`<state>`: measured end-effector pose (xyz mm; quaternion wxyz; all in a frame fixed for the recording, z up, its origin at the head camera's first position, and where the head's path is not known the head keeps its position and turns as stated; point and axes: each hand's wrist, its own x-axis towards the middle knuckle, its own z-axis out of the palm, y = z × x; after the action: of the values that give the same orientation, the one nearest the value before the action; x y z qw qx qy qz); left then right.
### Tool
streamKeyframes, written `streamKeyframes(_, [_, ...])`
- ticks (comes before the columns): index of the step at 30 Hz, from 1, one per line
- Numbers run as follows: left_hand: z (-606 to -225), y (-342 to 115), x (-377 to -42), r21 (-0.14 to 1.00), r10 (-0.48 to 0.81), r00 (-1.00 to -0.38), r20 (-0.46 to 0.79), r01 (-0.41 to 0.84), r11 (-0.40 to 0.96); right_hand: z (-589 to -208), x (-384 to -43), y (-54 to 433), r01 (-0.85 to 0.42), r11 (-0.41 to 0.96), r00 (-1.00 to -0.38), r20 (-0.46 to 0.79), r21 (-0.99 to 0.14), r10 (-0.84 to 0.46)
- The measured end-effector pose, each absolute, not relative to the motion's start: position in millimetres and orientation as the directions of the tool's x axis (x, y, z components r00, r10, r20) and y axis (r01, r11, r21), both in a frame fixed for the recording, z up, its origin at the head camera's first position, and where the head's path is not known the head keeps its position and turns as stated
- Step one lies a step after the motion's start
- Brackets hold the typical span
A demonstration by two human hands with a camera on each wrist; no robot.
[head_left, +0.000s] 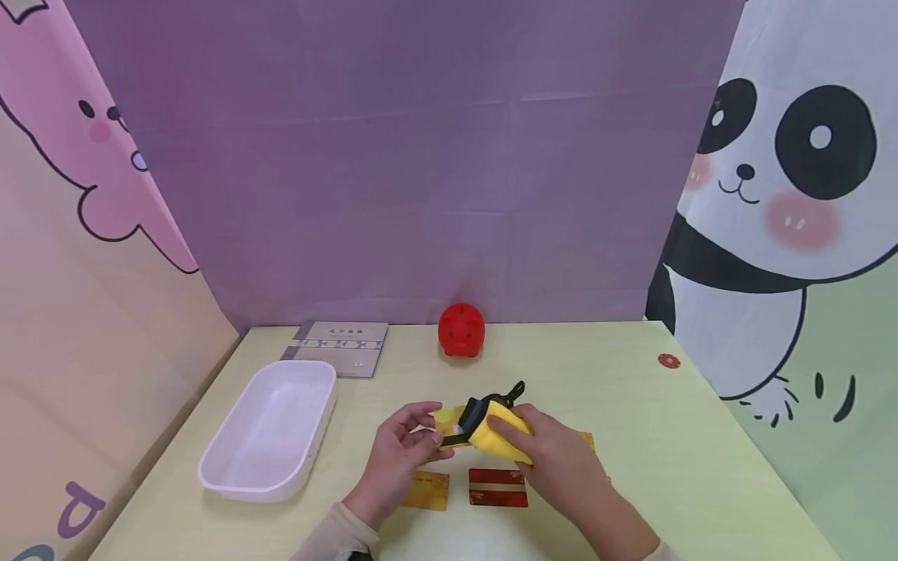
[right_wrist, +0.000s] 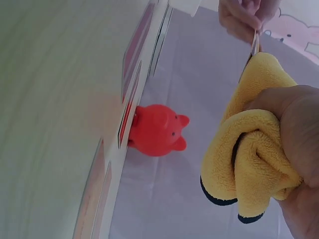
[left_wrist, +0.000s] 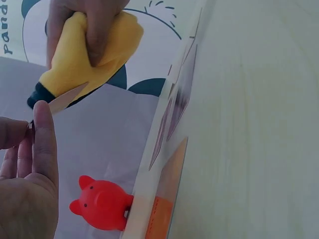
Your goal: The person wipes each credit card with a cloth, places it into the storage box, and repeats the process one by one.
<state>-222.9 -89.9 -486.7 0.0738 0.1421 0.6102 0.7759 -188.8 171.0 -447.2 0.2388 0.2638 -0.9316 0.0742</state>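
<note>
My left hand (head_left: 400, 452) pinches one end of a gold card (head_left: 449, 421) that has a dark stripe, holding it up off the table. In my right hand (head_left: 564, 463) is a bunched yellow cloth (head_left: 503, 436) with black trim and a black loop. The cloth covers the card's right end and touches it. In the left wrist view the card (left_wrist: 70, 98) is seen nearly edge-on against the cloth (left_wrist: 107, 55). On the table below lie another gold card (head_left: 428, 492) and a red striped card (head_left: 498, 489). My right hand partly hides more gold card surface (head_left: 587, 440).
A white plastic basin (head_left: 259, 436) stands at the left. Behind it lies a grey booklet (head_left: 347, 343). A red piggy bank (head_left: 461, 331) sits at the back middle, and a small red round chip (head_left: 669, 361) lies near the right edge.
</note>
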Motion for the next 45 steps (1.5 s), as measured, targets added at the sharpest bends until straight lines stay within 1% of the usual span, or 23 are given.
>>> streamKeyframes(2, [-486.8, -91.2, -224.3, 0.966, 0.282, -0.951, 0.130, 0.058, -0.250, -448.5, -189.9, 172.4, -0.508, 0.861, -0.754, 0.487, -0.008, -0.441])
streamKeyframes(4, [-487.1, -92.1, -225.2, 0.967, 0.280, -0.952, 0.125, 0.054, -0.249, -449.4, -190.2, 172.9, -0.510, 0.860, -0.748, 0.499, -0.008, -0.438])
streamKeyframes(11, [-488.9, -89.7, -224.3, 0.967, 0.314, -0.941, 0.124, 0.044, -0.251, -452.9, -189.8, 167.9, -0.589, 0.808, -0.687, 0.534, -0.012, -0.493])
streamKeyframes(15, [-489.3, -87.3, -222.0, 0.972, 0.352, -0.930, 0.103, 0.020, -0.234, -454.3, -189.4, 164.8, -0.606, 0.796, -0.670, 0.544, -0.005, -0.506])
streamKeyframes(17, [-488.7, -86.2, -220.7, 0.973, 0.364, -0.927, 0.094, 0.009, -0.230, -454.4, -189.3, 164.9, -0.602, 0.799, -0.673, 0.545, -0.010, -0.500])
streamKeyframes(21, [-486.5, -85.8, -219.5, 0.977, 0.363, -0.928, 0.084, 0.004, -0.214, -452.6, -189.7, 167.1, -0.570, 0.821, -0.698, 0.543, -0.027, -0.467])
streamKeyframes(26, [-484.0, -87.3, -220.1, 0.979, 0.331, -0.940, 0.079, 0.011, -0.202, -450.1, -189.5, 170.5, -0.514, 0.857, -0.733, 0.538, -0.037, -0.416])
streamKeyframes(30, [-483.7, -88.7, -221.1, 0.974, 0.302, -0.948, 0.099, 0.030, -0.225, -451.2, -188.2, 170.9, -0.498, 0.867, -0.750, 0.517, -0.031, -0.412])
streamKeyframes(33, [-484.5, -89.2, -221.6, 0.966, 0.290, -0.950, 0.115, 0.040, -0.254, -452.6, -187.7, 169.1, -0.527, 0.850, -0.738, 0.513, -0.031, -0.439])
streamKeyframes(38, [-486.4, -87.9, -223.1, 0.962, 0.302, -0.948, 0.099, 0.013, -0.274, -452.4, -187.7, 166.1, -0.578, 0.816, -0.696, 0.538, -0.026, -0.476])
streamKeyframes(45, [-486.3, -87.2, -221.2, 0.971, 0.342, -0.934, 0.098, 0.014, -0.239, -450.4, -188.4, 166.0, -0.579, 0.815, -0.689, 0.554, -0.031, -0.468])
